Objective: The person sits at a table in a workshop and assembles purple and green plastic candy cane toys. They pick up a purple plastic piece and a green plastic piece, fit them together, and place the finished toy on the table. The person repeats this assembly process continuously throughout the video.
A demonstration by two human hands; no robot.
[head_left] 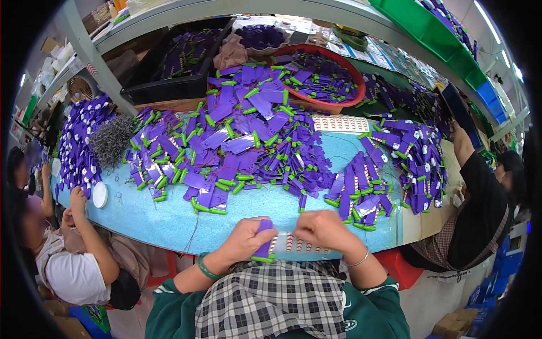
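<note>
My left hand [247, 239] grips a flat purple piece with a bright green end [262, 248], close to the table's front edge. A red and white striped sticker shows along that piece's side. Just to the right lies a sheet of striped stickers [307, 247] in a row. Over this sheet hovers my right hand [326, 229], its fingers drawn together in a pinch; what they hold, if anything, is too small to make out. Beyond both hands spreads a big heap of similar purple and green pieces [243, 144].
A second sticker sheet [341, 124] lies behind the heap. A red basin [361, 90] and a black tray [144, 90] hold more pieces. Grey wire-like parts [113, 141] and a white round lid [100, 195] sit left. Co-workers [79, 254] sit at both sides.
</note>
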